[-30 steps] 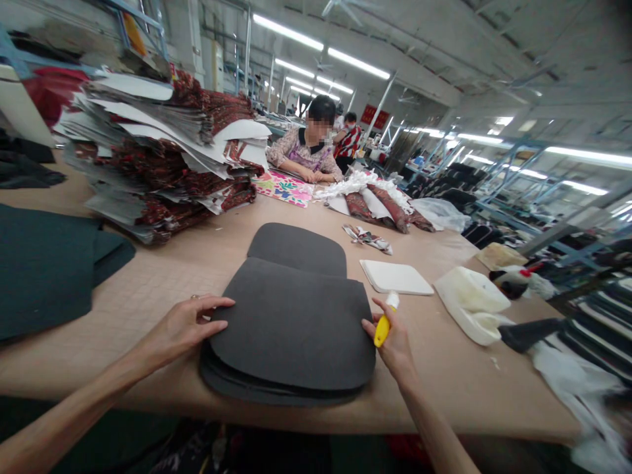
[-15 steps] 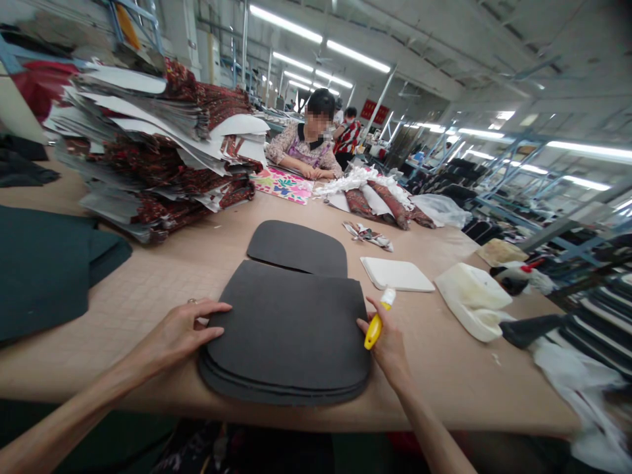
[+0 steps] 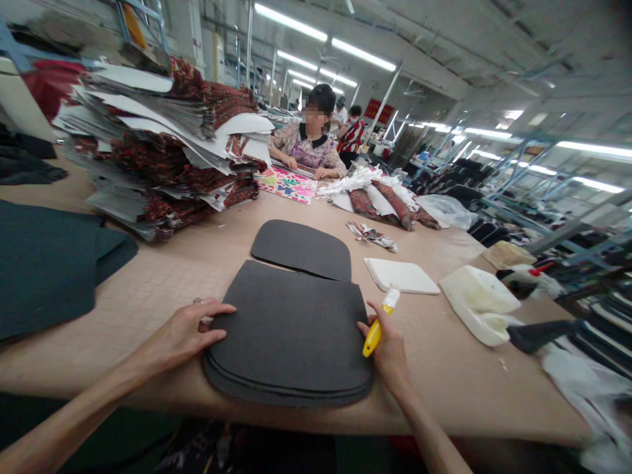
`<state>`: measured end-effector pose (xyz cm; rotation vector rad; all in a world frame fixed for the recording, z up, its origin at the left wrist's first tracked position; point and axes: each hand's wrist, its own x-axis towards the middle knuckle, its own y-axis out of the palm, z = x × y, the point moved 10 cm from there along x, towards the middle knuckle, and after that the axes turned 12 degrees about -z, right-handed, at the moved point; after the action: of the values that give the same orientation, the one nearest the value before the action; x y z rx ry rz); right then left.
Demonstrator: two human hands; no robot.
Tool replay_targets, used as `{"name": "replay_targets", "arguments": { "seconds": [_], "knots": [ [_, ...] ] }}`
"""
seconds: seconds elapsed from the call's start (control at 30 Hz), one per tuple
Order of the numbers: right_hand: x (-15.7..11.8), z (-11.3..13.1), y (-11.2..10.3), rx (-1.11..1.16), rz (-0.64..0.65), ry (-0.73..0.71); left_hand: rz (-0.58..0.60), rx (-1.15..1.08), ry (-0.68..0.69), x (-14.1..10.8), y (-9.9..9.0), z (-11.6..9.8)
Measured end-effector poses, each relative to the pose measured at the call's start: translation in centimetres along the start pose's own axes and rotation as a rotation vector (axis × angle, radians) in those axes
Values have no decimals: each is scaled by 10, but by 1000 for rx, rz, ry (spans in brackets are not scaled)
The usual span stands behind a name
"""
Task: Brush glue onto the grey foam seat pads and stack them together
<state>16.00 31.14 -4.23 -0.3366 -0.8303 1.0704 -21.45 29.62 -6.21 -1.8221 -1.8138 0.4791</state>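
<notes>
A stack of dark grey rounded panels lies at the table's near edge, its layers showing along the curved front. Fingertips of my left hand rest on the left edge of the top panel, thumb and fingers apart. At the opposite edge, my right hand touches the stack with its fingertips. That same hand holds a brush with a yellow handle, its pale bristle end pointing up and away from me. Just beyond the stack sits a smaller dark grey panel, a thin gap between them.
White panels and a cut plastic jug stand to the right. A tall pile of patterned pieces is at the back left, dark green sheets nearer. Across the table a person handles a floral piece.
The view has shifted slightly, moving the scene a little to the right. My hands keep their places on the stack. The person opposite has moved their hands farther apart.
</notes>
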Motion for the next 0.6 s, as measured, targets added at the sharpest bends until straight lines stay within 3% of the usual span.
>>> {"name": "replay_targets", "arguments": {
  "seconds": [0.3,0.6],
  "knots": [
    [-3,-4,1,-93,-2,-18,41,-52,-76,-1,0,-18],
    [-2,-9,5,-157,39,-27,60,20,-97,2,-2,-15]
  ]
}}
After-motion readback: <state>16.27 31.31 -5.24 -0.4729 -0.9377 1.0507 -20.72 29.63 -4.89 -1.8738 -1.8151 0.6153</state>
